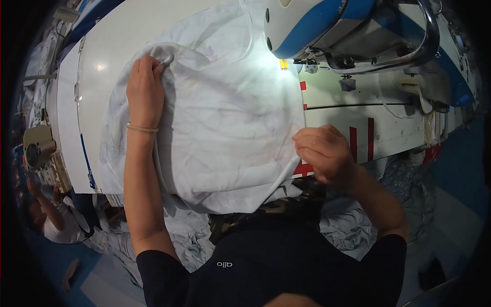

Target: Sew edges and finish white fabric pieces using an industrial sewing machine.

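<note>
A piece of white fabric (225,128) lies folded over the white sewing table (97,66), its lower edge hanging off the front. My left hand (145,92) presses down on the cloth's upper left part, fingers pinching a bunched fold. My right hand (322,151) grips the cloth's right edge, fingers curled around it, close to the red marks on the table. The sewing machine head (327,25), white and blue, sits just beyond the cloth's far right corner, with a small lamp glowing beneath it.
A curved metal bar (419,46) runs around the machine at the upper right. More pale fabric (358,220) is heaped on the floor by my legs. Another person (56,220) sits low at the left. A motor-like part (36,151) hangs at the table's left end.
</note>
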The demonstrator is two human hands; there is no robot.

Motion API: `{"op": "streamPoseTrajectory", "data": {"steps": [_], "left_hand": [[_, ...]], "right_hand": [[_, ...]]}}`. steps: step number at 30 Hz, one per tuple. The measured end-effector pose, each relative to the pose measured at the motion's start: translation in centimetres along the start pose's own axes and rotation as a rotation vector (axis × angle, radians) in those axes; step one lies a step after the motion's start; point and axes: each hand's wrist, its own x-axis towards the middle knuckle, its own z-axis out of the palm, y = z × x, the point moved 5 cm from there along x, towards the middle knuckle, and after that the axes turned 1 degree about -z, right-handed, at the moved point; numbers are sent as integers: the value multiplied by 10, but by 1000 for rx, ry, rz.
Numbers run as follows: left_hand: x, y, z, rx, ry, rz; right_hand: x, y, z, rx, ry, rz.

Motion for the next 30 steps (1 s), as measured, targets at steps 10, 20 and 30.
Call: {"op": "streamPoseTrajectory", "data": {"steps": [10, 20, 30], "left_hand": [[47, -31, 22, 41, 91, 47], [59, -55, 15, -59, -28, 51], [-163, -24, -142, 72, -506, -210]], "right_hand": [[38, 41, -4, -121, -6, -35], [55, 35, -2, -153, 173, 116], [-88, -76, 178, 1276, 1, 1256]]}}
